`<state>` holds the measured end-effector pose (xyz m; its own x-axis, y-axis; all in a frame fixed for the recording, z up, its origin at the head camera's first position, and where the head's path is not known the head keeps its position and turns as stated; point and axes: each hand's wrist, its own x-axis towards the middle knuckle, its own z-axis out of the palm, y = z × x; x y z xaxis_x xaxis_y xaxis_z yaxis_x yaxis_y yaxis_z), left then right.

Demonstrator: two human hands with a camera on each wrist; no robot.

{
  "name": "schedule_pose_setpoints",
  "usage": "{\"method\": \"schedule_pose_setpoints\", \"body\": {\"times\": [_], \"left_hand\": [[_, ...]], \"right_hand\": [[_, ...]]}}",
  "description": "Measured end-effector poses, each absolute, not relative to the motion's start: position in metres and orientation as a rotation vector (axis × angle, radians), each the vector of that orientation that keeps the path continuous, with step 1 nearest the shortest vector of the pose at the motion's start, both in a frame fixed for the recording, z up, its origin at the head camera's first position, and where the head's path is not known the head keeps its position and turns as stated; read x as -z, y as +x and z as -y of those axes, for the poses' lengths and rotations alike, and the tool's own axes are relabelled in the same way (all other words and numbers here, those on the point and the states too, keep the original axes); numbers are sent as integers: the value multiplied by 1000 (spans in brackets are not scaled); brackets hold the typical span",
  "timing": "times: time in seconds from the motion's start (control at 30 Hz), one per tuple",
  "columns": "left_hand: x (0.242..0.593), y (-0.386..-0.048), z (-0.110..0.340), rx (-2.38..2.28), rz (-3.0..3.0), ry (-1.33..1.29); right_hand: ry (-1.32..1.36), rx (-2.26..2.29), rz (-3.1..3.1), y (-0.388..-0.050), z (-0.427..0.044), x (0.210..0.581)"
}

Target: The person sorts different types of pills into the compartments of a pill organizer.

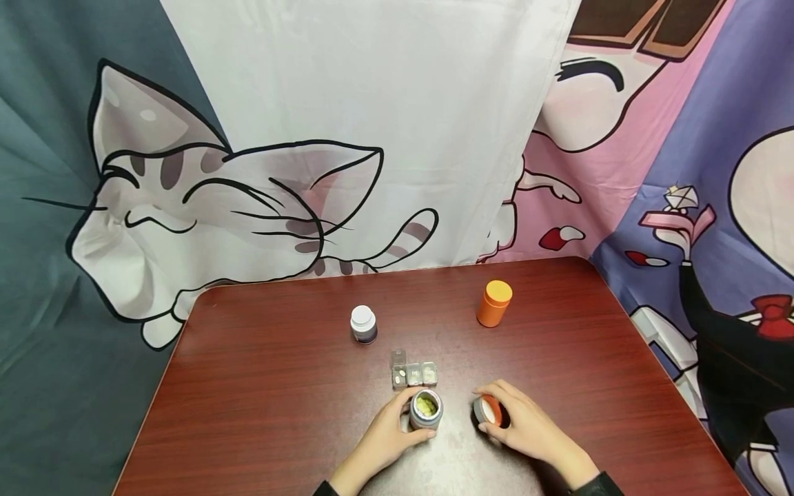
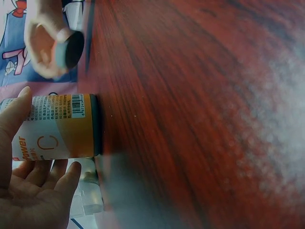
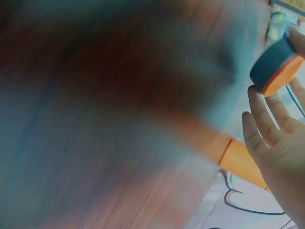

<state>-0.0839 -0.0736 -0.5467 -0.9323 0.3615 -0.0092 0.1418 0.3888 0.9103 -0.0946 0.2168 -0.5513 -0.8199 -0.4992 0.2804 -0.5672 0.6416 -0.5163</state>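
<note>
My left hand [image 1: 389, 432] grips an uncapped vitamin bottle [image 1: 427, 417], its fingers and thumb round the sides. Yellow-green tablets show through the mouth. The left wrist view shows the bottle's white and orange label [image 2: 57, 129] with a large C. To the right, my right hand [image 1: 527, 426] pinches a dark screw cap [image 3: 274, 64] with an orange rim, held tilted near the tabletop. Just beyond the bottle sits a clear pill organizer [image 1: 414, 374] of several small square compartments; something pale lies in at least one.
A white-capped bottle [image 1: 363, 324] stands farther back, left of the organizer. An orange bottle with a yellow-orange lid [image 1: 495, 303] is at the back right. Everything rests on a reddish-brown wooden table [image 1: 279, 386], with a printed cloth [image 1: 372, 83] hanging behind it.
</note>
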Motion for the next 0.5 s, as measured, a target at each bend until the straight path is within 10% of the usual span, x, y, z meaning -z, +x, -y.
{"method": "schedule_pose_setpoints", "body": {"times": [0.5], "left_hand": [[547,-85,74,-1570,-2441,480]], "right_hand": [[829,-1358,2601,-113,-170,524]]}}
